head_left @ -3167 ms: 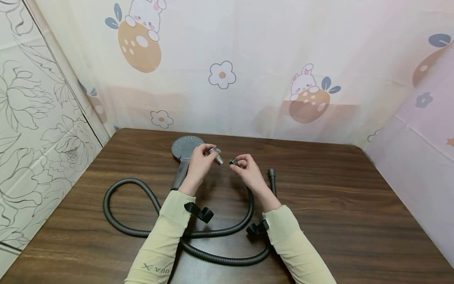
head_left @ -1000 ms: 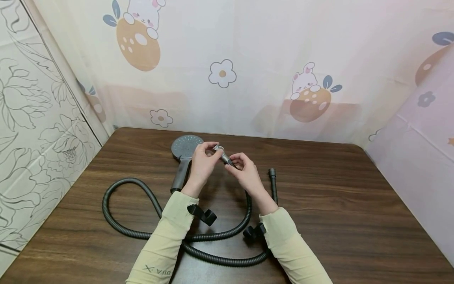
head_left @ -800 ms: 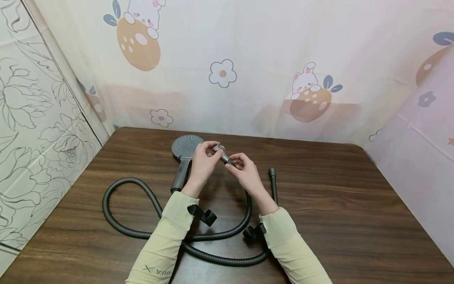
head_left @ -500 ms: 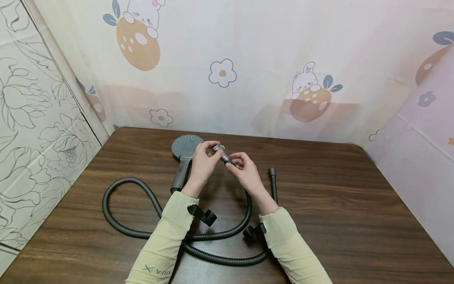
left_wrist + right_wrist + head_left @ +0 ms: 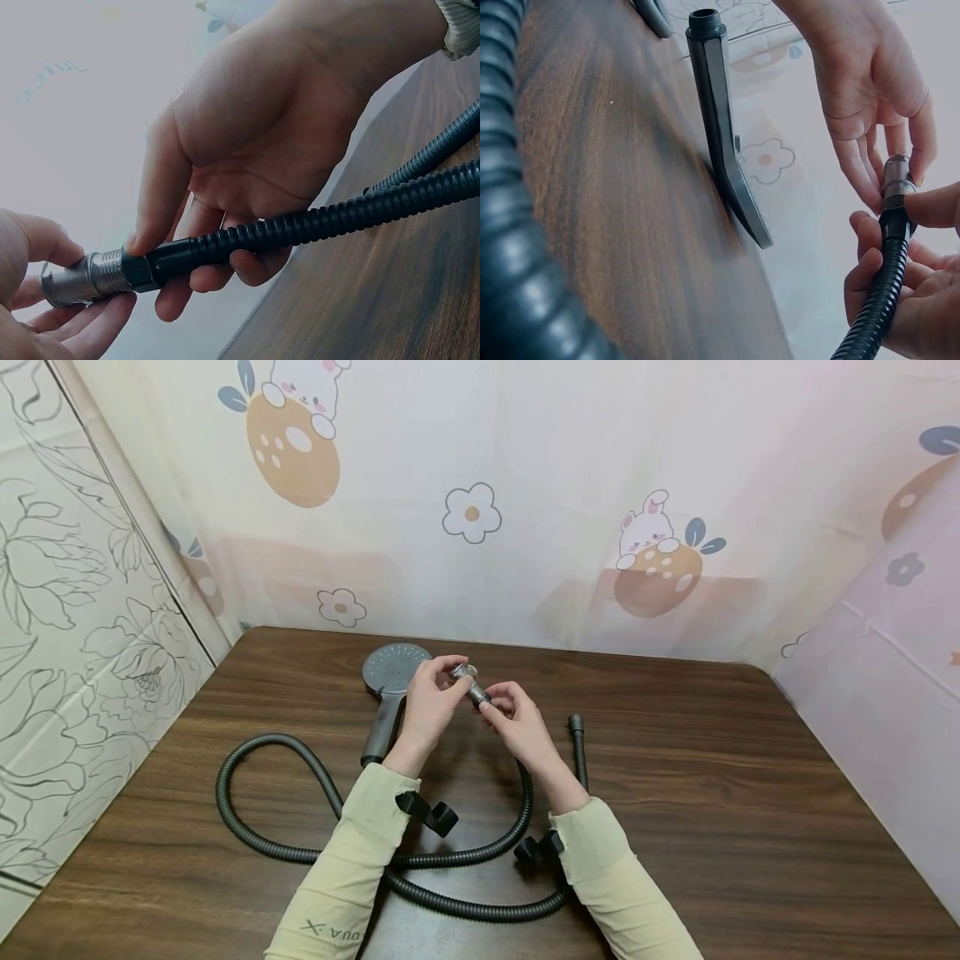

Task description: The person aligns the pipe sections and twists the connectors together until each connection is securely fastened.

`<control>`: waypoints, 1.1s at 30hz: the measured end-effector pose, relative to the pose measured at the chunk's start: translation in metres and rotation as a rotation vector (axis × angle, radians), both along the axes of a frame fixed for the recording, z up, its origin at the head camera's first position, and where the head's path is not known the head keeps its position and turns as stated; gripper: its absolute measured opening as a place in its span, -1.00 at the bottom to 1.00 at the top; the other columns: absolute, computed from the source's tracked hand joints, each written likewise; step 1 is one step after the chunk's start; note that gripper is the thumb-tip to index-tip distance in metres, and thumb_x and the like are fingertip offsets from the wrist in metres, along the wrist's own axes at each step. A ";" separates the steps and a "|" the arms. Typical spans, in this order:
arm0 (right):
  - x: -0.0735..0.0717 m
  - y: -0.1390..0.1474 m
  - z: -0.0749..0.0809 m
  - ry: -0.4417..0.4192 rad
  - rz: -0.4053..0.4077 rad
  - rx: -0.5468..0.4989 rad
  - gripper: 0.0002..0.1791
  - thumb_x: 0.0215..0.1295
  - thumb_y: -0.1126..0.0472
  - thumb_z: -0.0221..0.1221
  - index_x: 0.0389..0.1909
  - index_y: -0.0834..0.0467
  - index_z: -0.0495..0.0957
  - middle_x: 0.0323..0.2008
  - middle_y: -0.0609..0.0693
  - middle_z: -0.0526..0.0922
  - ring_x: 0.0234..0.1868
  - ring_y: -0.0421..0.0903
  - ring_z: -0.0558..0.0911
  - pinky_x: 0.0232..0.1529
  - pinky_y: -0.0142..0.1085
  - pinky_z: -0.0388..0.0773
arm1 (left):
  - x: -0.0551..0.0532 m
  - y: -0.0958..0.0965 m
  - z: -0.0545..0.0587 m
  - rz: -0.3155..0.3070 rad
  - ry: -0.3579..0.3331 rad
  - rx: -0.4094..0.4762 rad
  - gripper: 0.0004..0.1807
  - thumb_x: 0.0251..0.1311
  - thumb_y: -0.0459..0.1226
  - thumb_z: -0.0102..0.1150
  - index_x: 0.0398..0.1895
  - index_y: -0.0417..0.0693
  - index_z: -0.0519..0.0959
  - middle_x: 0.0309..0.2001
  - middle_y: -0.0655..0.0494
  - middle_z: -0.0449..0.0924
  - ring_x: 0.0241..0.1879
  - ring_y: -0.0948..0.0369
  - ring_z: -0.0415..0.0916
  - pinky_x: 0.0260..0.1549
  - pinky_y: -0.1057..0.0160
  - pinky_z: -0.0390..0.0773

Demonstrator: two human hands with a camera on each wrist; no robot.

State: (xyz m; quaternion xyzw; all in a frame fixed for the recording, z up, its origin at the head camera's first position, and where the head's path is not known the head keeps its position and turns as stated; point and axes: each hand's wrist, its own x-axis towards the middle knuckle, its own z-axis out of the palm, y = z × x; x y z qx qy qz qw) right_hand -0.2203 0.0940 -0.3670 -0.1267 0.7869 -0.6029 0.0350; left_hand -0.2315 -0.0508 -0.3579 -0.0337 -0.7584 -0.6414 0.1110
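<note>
Between thumb and fingers, my left hand [image 5: 429, 712] grips a silver metal fitting [image 5: 79, 281] with a threaded end. Opposite it, my right hand [image 5: 522, 731] pinches the dark hex nut [image 5: 137, 271] at one end of a black ribbed shower hose [image 5: 255, 234]. Nut and fitting meet in line, with a few threads showing beside the nut in the left wrist view. From the right hand the hose runs down to the tabletop. Just left of my left hand lies a grey shower head [image 5: 393, 670], its threaded handle end free in the right wrist view.
The hose loops across the wooden table [image 5: 712, 777] under both forearms. Its other end, a dark connector [image 5: 575, 725], lies right of my right hand. A printed curtain [image 5: 555, 485] hangs behind the table, and a floral panel [image 5: 90, 610] stands at left.
About three seconds ago the fitting and hose end were apart; the hands have since come together and the two parts meet. Over the last second, my right thumb and fingers have shifted slightly at the nut.
</note>
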 end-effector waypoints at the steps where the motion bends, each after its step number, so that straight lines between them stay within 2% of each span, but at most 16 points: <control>1: -0.002 0.001 -0.004 0.006 0.002 -0.003 -0.72 0.31 0.27 0.03 -0.01 0.29 0.32 -0.18 0.30 0.60 -0.32 0.04 0.59 -0.19 -0.04 0.46 | 0.000 0.000 0.000 -0.002 -0.001 0.007 -0.71 0.11 -0.29 0.15 -0.06 -0.05 0.54 -0.14 -0.01 0.37 -0.24 0.12 0.47 -0.33 0.26 0.52; 4: -0.002 0.000 -0.005 0.018 -0.013 0.010 -0.69 0.26 0.25 0.10 -0.02 0.25 0.34 -0.21 0.23 0.62 -0.23 0.14 0.56 -0.20 -0.10 0.47 | -0.001 0.001 0.000 -0.023 0.001 0.056 -0.71 0.12 -0.33 0.14 -0.05 -0.09 0.54 -0.14 -0.04 0.35 -0.20 0.06 0.48 -0.24 0.15 0.57; 8: -0.001 0.000 -0.005 0.011 -0.048 0.047 -0.62 0.18 0.21 0.19 -0.01 0.19 0.34 -0.21 0.15 0.63 -0.25 -0.03 0.56 -0.23 -0.28 0.47 | 0.000 0.002 0.000 -0.045 0.002 0.098 -0.71 0.12 -0.36 0.13 -0.05 -0.14 0.53 -0.14 -0.07 0.33 -0.19 -0.03 0.49 -0.19 0.05 0.56; 10: -0.001 0.000 -0.006 -0.002 -0.061 0.051 -0.61 0.17 0.21 0.20 -0.01 0.17 0.34 -0.22 0.13 0.64 -0.26 -0.07 0.57 -0.23 -0.30 0.49 | 0.001 0.002 0.001 -0.040 0.000 0.081 -0.71 0.12 -0.35 0.14 -0.05 -0.12 0.53 -0.15 -0.06 0.34 -0.21 -0.02 0.49 -0.23 0.09 0.58; 13: 0.000 0.000 -0.006 -0.008 -0.071 0.053 -0.63 0.18 0.20 0.19 -0.03 0.17 0.33 -0.23 0.13 0.64 -0.28 -0.09 0.58 -0.22 -0.27 0.51 | 0.001 0.002 0.001 -0.032 -0.002 0.049 -0.71 0.12 -0.32 0.14 -0.05 -0.09 0.54 -0.15 -0.02 0.35 -0.23 0.03 0.49 -0.29 0.19 0.59; 17: -0.001 0.000 -0.006 -0.001 -0.065 0.041 -0.66 0.21 0.20 0.16 -0.04 0.18 0.34 -0.24 0.15 0.64 -0.31 -0.06 0.59 -0.20 -0.16 0.52 | 0.001 0.002 0.002 -0.029 0.002 0.036 -0.71 0.12 -0.32 0.14 -0.05 -0.06 0.54 -0.16 -0.01 0.35 -0.24 0.07 0.49 -0.31 0.20 0.59; 23: -0.002 0.001 -0.005 -0.002 -0.035 0.006 -0.70 0.24 0.22 0.13 -0.05 0.21 0.35 -0.21 0.24 0.63 -0.27 0.11 0.59 -0.19 -0.02 0.49 | 0.001 0.001 0.002 -0.016 0.012 0.006 -0.71 0.11 -0.30 0.16 -0.06 -0.02 0.56 -0.15 0.02 0.38 -0.19 0.10 0.49 -0.32 0.23 0.54; 27: -0.003 0.001 -0.006 -0.004 -0.024 -0.002 -0.71 0.26 0.21 0.11 -0.05 0.23 0.36 -0.19 0.27 0.61 -0.22 0.23 0.57 -0.22 -0.07 0.49 | 0.001 0.001 0.003 -0.012 0.015 0.000 -0.71 0.10 -0.29 0.16 -0.07 -0.01 0.56 -0.15 0.02 0.39 -0.21 0.12 0.49 -0.36 0.29 0.50; 33: -0.001 0.001 -0.003 0.000 -0.040 0.003 -0.70 0.26 0.21 0.10 -0.04 0.25 0.41 -0.20 0.19 0.55 -0.22 0.22 0.58 -0.23 -0.06 0.49 | 0.000 0.001 0.002 -0.024 0.014 0.030 -0.71 0.10 -0.32 0.15 -0.07 -0.06 0.56 -0.16 0.00 0.38 -0.27 0.12 0.46 -0.34 0.22 0.57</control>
